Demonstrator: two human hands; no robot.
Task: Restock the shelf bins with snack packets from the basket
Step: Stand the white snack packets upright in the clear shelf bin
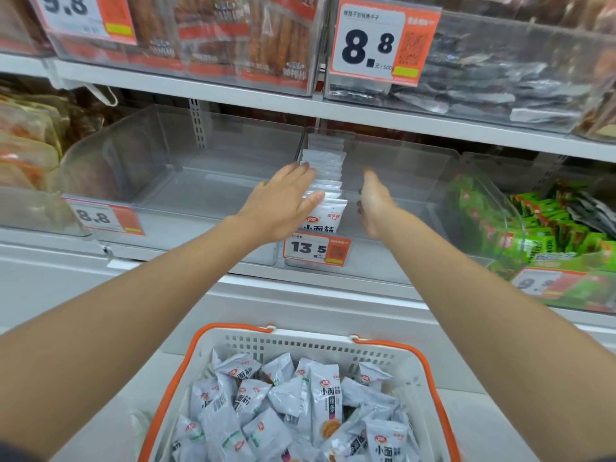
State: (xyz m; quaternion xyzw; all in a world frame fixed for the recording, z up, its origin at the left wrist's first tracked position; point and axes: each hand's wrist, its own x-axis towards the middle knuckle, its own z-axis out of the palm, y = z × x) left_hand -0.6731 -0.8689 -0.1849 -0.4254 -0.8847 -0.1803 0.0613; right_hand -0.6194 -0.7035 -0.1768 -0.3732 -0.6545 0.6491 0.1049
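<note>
Middle shelf, clear bin [416, 181] behind the 13.5 tag [316, 248]. A row [328, 181] of white packets stands on edge against the bin's left wall. Its long axis runs near to far, faces toward the aisle.

Left hand [283, 201] – flat, fingers straight and together, tips resting on the left edge of the row's tops. It pinches nothing. Right hand [375, 201] – edge-on, just right of the row and apart from it. Its tips are blurred; the fingers look loose, and I see nothing held.

So the row sits between the two palms, left hand touching, right hand a short way off. My reading: the row is being squared up, and the next push comes from the right, across the long axis, toward the left wall.

Materials: the packets are thin glossy film with crimped tops, slippery and apt to fan or topple if pressed unevenly. The bin is hard clear plastic with rounded corners and plenty of room on its right side.

Basket [333, 341] – white perforated plastic, orange rim, near and below, heaped with loose packets [325, 401] of the same kind lying at all angles.

Left bin [150, 155] is clear too. Green packs [533, 221] fill the bin at far right.
</note>
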